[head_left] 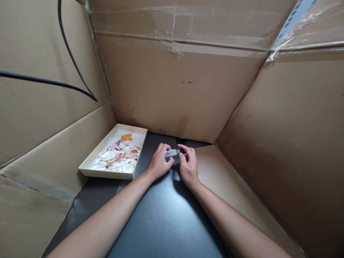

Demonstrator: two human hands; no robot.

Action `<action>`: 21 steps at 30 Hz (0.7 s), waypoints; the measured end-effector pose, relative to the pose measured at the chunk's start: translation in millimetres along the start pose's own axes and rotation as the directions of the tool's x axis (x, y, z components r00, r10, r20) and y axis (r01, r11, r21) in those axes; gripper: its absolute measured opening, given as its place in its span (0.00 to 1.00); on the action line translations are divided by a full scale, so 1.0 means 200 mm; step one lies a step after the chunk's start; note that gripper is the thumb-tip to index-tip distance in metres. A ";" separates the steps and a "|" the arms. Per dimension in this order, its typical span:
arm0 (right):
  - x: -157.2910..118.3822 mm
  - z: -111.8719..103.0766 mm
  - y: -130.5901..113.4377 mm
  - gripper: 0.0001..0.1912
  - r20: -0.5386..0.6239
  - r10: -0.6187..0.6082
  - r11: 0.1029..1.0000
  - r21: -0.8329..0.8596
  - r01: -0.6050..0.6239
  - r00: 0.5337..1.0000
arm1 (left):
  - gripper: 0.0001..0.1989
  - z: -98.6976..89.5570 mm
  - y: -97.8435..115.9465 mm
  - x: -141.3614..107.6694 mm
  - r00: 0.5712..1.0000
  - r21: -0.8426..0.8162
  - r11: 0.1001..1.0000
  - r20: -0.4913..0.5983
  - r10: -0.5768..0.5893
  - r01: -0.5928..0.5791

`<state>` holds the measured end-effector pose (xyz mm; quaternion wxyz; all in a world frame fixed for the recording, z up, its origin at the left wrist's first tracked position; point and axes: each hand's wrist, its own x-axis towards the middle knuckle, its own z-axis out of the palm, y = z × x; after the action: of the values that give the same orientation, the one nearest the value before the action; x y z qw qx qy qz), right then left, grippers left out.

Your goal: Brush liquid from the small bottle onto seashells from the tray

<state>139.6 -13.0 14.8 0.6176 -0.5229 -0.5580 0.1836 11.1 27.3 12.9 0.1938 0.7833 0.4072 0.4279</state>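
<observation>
One clear little bottle (171, 153), left hand (159, 162) has fingers clamped on it, right hand (189, 165) fingers pinching its dark end.

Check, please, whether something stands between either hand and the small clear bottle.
Nothing visible does: the left hand holds the small clear bottle, and the right hand is at its dark end. The tray of seashells stands aside, to the left.

Resting on dark worktop (161, 222), left: cream tray (106, 175), showing seashell forms inside. Running across upper left: black cable (37, 80). Enclosing three sides: cardboard walls (150, 82), bearing clear tape (220, 49). Lying right: cardboard flap (228, 175).
</observation>
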 end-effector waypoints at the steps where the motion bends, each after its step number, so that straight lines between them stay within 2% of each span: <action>1: 0.00 0.00 0.00 0.15 -0.002 -0.002 1.000 -0.002 0.002 1.000 | 0.10 0.00 0.00 0.00 1.000 -0.002 1.000 0.002 0.000 0.000; 12: -0.01 0.00 -0.02 0.11 -0.003 -0.065 0.996 -0.068 0.065 0.998 | 0.09 0.01 -0.01 0.01 1.000 -0.028 1.000 -0.025 -0.008 0.007; 21: 0.00 -0.01 0.00 0.14 0.011 -0.050 0.998 -0.044 0.050 0.999 | 0.10 0.00 -0.01 0.00 1.000 -0.030 1.000 -0.011 -0.004 0.003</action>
<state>140.4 -13.8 15.0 0.6074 -0.5213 -0.5781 0.1583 11.4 28.7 12.2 0.2042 0.7773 0.4030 0.4379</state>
